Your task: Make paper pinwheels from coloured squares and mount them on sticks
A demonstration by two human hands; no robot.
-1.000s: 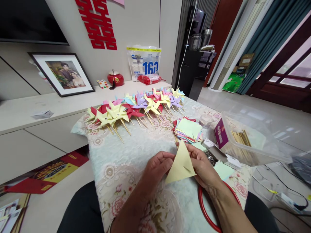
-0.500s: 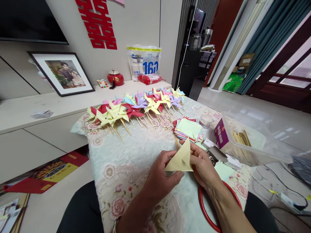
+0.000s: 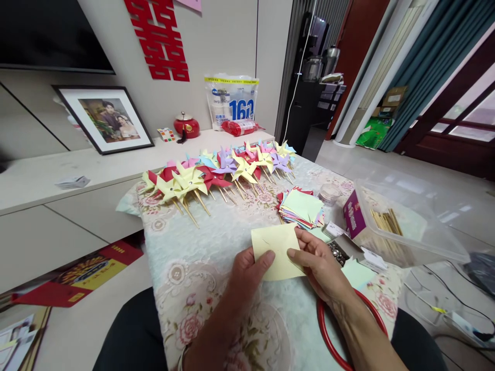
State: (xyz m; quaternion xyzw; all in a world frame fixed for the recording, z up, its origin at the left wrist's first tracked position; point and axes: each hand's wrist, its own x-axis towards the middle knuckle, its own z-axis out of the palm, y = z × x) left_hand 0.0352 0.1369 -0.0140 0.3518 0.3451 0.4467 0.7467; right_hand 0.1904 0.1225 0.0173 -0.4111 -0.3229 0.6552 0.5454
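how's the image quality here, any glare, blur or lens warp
Head view: even, soft daylight, brightest at the window, which is washed out; the yellow paper in the left hand and right hand is sharp; wide-angle warp bends the wall lines and the clear plastic box at the edges.

You held matt yellow paper square (image 3: 276, 251), over woven floral cloth (image 3: 201, 247) on the tabletop, glossy clear plastic box (image 3: 410, 226) of wooden sticks (image 3: 384, 220) at its right edge.
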